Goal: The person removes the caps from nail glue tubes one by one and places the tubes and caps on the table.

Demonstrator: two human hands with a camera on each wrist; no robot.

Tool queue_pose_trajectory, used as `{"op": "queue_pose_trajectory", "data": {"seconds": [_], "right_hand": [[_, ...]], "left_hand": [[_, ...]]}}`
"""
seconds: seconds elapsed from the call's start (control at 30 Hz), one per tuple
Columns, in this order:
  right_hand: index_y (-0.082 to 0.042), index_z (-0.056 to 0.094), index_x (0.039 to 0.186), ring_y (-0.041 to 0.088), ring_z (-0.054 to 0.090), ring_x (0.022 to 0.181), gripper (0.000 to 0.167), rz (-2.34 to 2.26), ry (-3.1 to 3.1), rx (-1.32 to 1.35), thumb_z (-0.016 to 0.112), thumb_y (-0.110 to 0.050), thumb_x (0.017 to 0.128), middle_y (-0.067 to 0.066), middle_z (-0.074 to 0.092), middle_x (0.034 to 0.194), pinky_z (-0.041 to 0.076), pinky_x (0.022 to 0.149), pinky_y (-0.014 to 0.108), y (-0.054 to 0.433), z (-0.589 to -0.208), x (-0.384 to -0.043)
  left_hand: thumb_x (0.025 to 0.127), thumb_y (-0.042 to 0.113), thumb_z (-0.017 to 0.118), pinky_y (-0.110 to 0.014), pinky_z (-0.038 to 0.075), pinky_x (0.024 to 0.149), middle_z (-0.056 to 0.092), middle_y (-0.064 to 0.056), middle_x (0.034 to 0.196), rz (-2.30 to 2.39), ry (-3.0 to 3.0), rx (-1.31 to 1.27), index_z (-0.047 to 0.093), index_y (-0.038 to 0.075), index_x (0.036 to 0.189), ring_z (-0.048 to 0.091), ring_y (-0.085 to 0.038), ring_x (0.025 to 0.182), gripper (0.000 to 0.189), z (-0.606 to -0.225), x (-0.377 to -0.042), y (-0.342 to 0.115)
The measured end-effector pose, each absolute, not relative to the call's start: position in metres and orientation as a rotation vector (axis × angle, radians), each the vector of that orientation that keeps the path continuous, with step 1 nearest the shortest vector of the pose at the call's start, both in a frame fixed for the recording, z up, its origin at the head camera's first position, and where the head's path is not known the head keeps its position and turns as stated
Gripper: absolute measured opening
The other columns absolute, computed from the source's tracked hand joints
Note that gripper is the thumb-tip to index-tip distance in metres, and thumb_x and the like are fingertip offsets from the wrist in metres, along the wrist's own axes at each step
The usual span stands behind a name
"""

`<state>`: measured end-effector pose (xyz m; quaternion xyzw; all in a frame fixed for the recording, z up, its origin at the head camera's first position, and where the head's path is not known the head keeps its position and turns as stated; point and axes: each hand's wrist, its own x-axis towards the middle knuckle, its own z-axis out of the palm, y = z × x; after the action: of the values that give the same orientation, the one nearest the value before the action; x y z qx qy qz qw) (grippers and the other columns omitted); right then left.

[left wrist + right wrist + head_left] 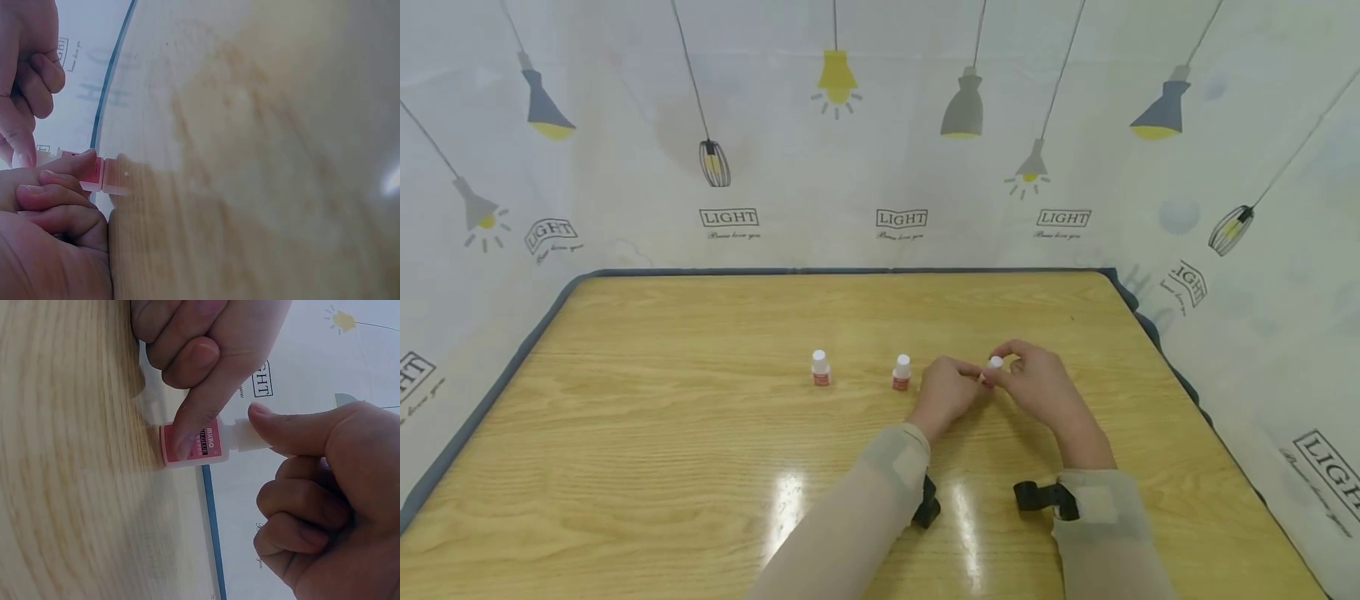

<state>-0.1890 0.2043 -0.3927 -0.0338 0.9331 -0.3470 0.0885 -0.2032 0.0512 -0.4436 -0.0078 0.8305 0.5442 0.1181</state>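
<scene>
Toward the right of the table, a small glue bottle (pixel 214 444) with a red label stands upright between both hands. My left hand (pixel 946 390) holds its body low down, one finger lying across the label in the right wrist view. The white cap (pixel 249 435) is pinched by my right hand (pixel 1043 387), its thumb on the near side and the other fingers curled. In the left wrist view, the bottle's base (pixel 94 175) shows past the left fingertips, right at the table surface; the fingers hide most of the rest.
Two similar bottles with white caps stand left of the hands: a nearer bottle (pixel 901 373) beside the left hand and a farther bottle (pixel 821 368). The wooden table (pixel 647 433) ends at a dark edge before a wall sheet (pixel 805 167) printed with lamps.
</scene>
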Motion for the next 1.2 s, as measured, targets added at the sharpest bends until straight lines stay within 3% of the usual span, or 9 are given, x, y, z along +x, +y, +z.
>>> {"op": "queue_pose_trajectory", "data": {"seconds": [0.17,0.57,0.7,0.83,1.0,1.2], "right_hand": [[-0.004,0.068,0.13,0.015,0.036,0.05,0.033,-1.028,2.811,-0.123,0.069,-0.025,0.105,-0.003,0.039,0.057,0.033,0.049,0.029,0.2039,-0.393,-0.1881],[-0.006,0.071,0.132,0.016,0.042,0.056,0.03,-1.029,2.798,-0.192,0.062,-0.021,0.108,-0.003,0.043,0.059,0.039,0.055,0.032,0.2001,-0.3913,-0.1859],[-0.005,0.068,0.14,0.015,0.038,0.054,0.037,-1.046,2.783,-0.169,0.065,-0.024,0.107,-0.004,0.042,0.057,0.037,0.055,0.031,0.2004,-0.3899,-0.1862],[-0.004,0.059,0.148,0.014,0.034,0.051,0.054,-1.052,2.749,-0.081,0.069,-0.035,0.105,-0.005,0.036,0.055,0.035,0.052,0.03,0.2014,-0.3917,-0.1879],[-0.001,0.062,0.135,0.015,0.037,0.055,0.048,-1.025,2.761,-0.002,0.068,-0.038,0.105,-0.005,0.035,0.058,0.035,0.054,0.03,0.2012,-0.3946,-0.1892],[0.0,0.066,0.136,0.015,0.039,0.052,0.041,-0.999,2.815,-0.04,0.064,-0.03,0.107,-0.003,0.039,0.058,0.036,0.052,0.03,0.2013,-0.3945,-0.1887]], "left_hand": [[0.091,0.024,0.085,-0.026,0.054,0.079,0.08,-0.003,0.123,1.556,2.442,-0.03,0.086,0.014,0.109,0.066,-0.013,0.098,0.02,-0.4425,-0.2024,0.0508],[0.09,0.021,0.087,-0.039,0.06,0.094,0.08,-0.006,0.123,1.586,2.39,-0.071,0.085,0.011,0.111,0.071,-0.02,0.109,0.023,-0.444,-0.2038,0.0496],[0.09,0.021,0.086,-0.037,0.06,0.094,0.081,-0.005,0.12,1.581,2.411,-0.056,0.085,0.012,0.109,0.072,-0.021,0.112,0.021,-0.4444,-0.2046,0.0505],[0.09,0.022,0.086,-0.031,0.058,0.085,0.081,-0.006,0.122,1.569,2.439,-0.052,0.086,0.013,0.106,0.07,-0.018,0.106,0.018,-0.4453,-0.2045,0.0506],[0.09,0.024,0.087,-0.023,0.052,0.074,0.081,-0.007,0.12,1.568,2.462,-0.038,0.086,0.013,0.107,0.064,-0.013,0.091,0.02,-0.4454,-0.2043,0.0504],[0.091,0.025,0.086,-0.032,0.059,0.087,0.081,-0.005,0.12,1.564,2.451,-0.031,0.086,0.013,0.108,0.072,-0.017,0.106,0.021,-0.4437,-0.2027,0.0509]]}}
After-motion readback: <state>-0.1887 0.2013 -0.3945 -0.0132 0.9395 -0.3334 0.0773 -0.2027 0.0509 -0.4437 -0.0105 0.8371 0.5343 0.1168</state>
